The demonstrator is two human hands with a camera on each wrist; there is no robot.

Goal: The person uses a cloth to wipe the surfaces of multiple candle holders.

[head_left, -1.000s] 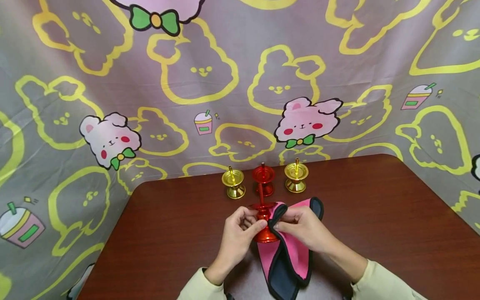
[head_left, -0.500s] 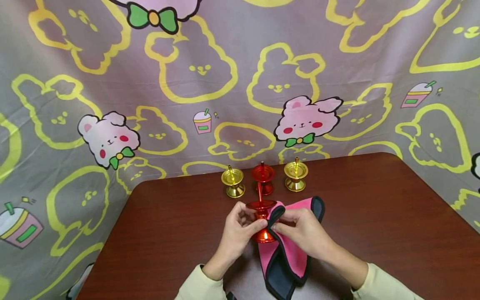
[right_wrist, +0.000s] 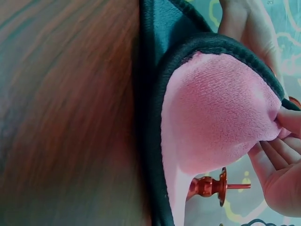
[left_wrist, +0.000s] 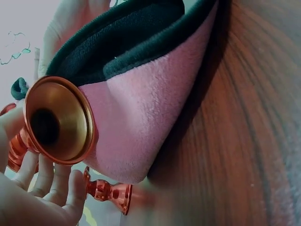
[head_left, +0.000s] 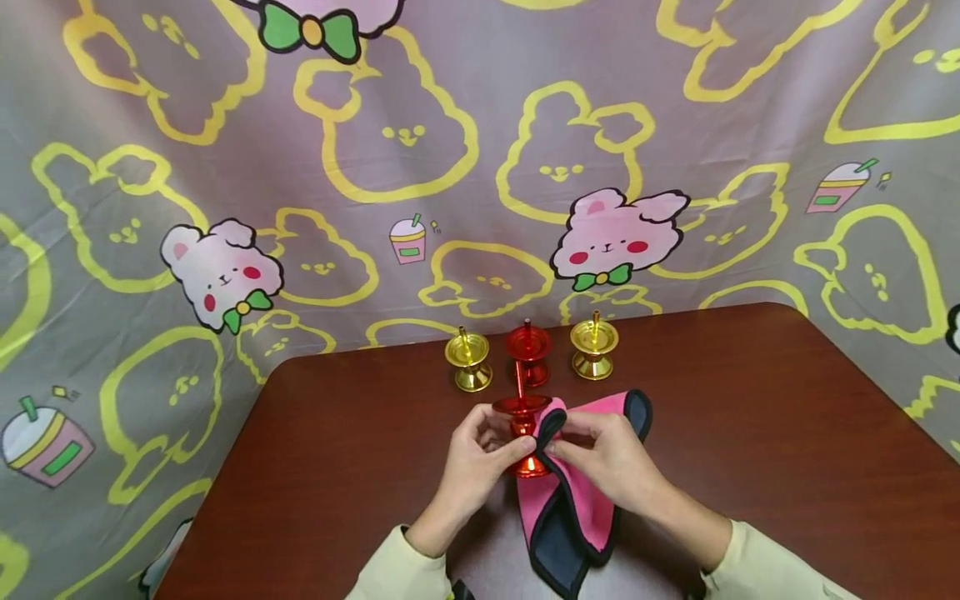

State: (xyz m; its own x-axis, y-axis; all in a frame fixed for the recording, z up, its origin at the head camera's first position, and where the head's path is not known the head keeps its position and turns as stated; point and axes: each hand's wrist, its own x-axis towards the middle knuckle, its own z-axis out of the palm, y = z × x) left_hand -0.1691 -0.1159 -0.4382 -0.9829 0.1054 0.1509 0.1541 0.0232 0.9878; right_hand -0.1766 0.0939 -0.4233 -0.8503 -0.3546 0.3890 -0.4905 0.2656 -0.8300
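My left hand holds a shiny red candle holder just above the table, its thin spike pointing up and leaning slightly left. In the left wrist view, the hollow underside of this candle holder faces the camera. My right hand pinches a pink cloth with black edging and a dark back. A fold of the cloth lies against the right side of the candle holder's stem. The rest of the cloth hangs down toward the table. In the right wrist view, the cloth hides most of the held candle holder.
Behind the hands, a gold candle holder, a red one and another gold one stand in a row near the back edge of the brown table. A patterned curtain surrounds the table's back and sides.
The held red candle holder leans slightly more to the left, and the cloth's hanging end has shifted a little left. Both hands keep their holds. The head view has shifted slightly.
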